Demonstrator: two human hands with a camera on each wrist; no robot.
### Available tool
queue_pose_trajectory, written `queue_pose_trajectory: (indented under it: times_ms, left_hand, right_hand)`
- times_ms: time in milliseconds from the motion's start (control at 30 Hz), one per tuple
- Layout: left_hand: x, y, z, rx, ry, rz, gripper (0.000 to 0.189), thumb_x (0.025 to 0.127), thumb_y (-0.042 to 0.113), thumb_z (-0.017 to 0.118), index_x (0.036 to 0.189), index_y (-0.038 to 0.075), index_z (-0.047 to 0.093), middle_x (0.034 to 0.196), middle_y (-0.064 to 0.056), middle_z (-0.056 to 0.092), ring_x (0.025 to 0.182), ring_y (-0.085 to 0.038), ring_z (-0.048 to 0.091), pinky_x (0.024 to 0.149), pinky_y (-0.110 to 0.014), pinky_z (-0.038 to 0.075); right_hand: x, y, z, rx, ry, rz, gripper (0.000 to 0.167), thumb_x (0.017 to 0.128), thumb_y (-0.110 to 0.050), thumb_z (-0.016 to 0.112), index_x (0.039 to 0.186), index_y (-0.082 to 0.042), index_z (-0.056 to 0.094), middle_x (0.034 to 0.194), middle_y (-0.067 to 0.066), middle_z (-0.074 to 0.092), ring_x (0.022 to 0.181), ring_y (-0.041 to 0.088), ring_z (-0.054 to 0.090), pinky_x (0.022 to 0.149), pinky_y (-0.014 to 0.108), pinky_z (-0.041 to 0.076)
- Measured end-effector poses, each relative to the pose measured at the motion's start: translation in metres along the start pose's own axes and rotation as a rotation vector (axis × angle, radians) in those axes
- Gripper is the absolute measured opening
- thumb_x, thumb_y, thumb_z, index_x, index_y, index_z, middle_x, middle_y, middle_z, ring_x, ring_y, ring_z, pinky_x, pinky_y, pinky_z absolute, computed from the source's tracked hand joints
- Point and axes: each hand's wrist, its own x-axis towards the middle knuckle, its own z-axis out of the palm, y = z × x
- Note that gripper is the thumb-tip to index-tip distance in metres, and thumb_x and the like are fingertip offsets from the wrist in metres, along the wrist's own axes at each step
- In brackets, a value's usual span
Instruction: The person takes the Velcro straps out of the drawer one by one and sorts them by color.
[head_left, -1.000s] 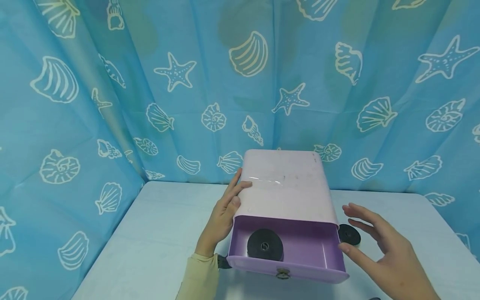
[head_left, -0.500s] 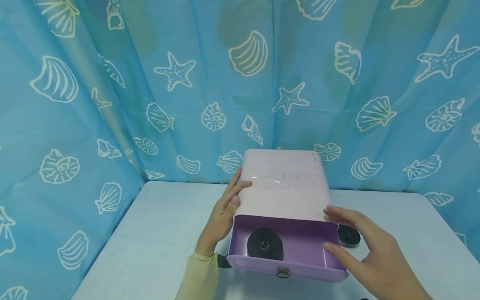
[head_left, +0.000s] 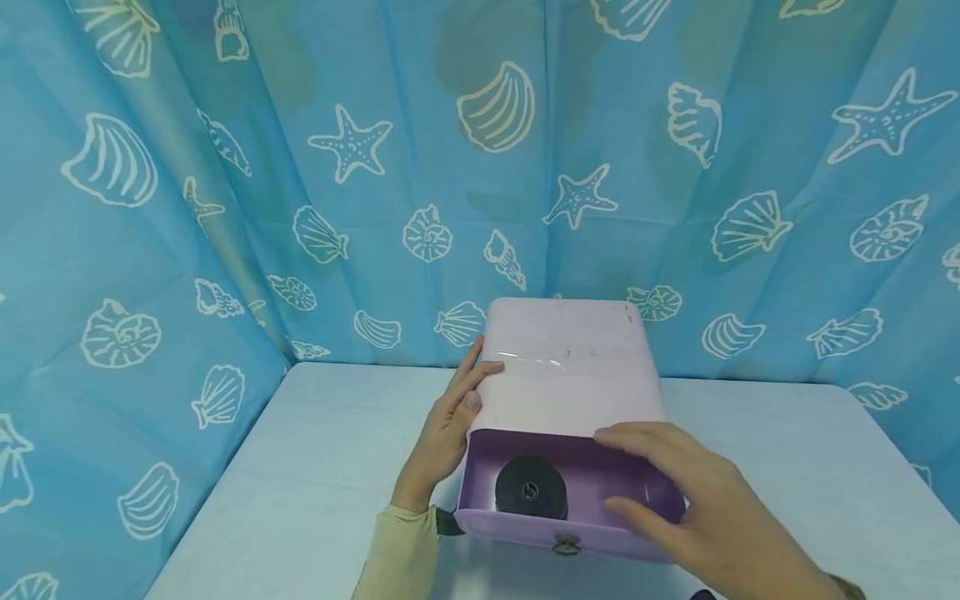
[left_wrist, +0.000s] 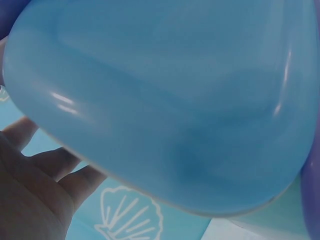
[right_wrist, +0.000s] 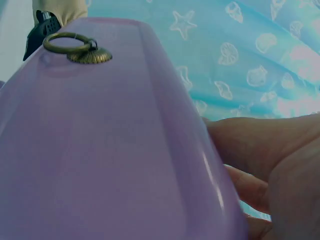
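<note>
Right hand: shifted leftward over the last second, from beside the drawer to above its right end, thumb and fingers spread well apart, nothing held; contact with the rim cannot be told. Black roll: lying inside the drawer, left of those fingertips and apart from them, so the shift appears to bring it nearer to reach but not yet held. Left hand: fingers extended against the pale box to their right, seemingly steadying it.
</note>
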Motion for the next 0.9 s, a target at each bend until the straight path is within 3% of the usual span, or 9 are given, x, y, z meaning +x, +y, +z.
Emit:
queue_pose_trajectory:
  times_ms: [333,600,767,900]
  left_hand:
    - [0.0,0.0,0.0,0.01,0.005,0.002,0.042,0.111,0.029,0.036,0.146,0.012,0.05,0.168,-0.002,0.014,0.154,-0.021,0.01,0.118,-0.061,0.015]
    - [0.001,0.001,0.0,0.02,0.005,-0.004,0.041,0.111,0.029,0.036,0.146,0.013,0.051,0.168,0.0,0.014,0.154,-0.022,0.011,0.118,-0.061,0.016]
    - [0.001,0.001,0.0,0.033,0.003,-0.009,0.042,0.111,0.031,0.034,0.147,0.015,0.05,0.168,0.002,0.014,0.154,-0.021,0.012,0.118,-0.061,0.017]
    - [0.0,0.003,0.0,0.037,0.003,-0.022,0.042,0.111,0.033,0.034,0.147,0.017,0.05,0.168,0.003,0.014,0.154,-0.02,0.012,0.118,-0.06,0.018]
  right_hand:
    - [0.018,-0.001,0.005,0.0,-0.097,-0.052,0.053,0.083,-0.012,0.083,0.13,-0.026,0.063,0.123,-0.014,0.066,0.108,0.009,0.065,0.085,0.027,0.057]
    - [0.029,-0.002,0.005,0.09,-0.23,-0.068,0.038,0.092,-0.02,0.076,0.128,-0.023,0.065,0.117,-0.01,0.07,0.104,0.011,0.068,0.086,0.032,0.057]
    - [0.038,-0.001,0.009,0.12,-0.328,-0.068,0.03,0.098,-0.026,0.068,0.128,-0.019,0.066,0.124,-0.004,0.07,0.109,0.015,0.067,0.088,0.038,0.057]
    - [0.046,0.001,0.01,0.134,-0.427,-0.058,0.027,0.102,-0.022,0.062,0.128,-0.019,0.066,0.13,0.0,0.067,0.115,0.017,0.065,0.092,0.041,0.056]
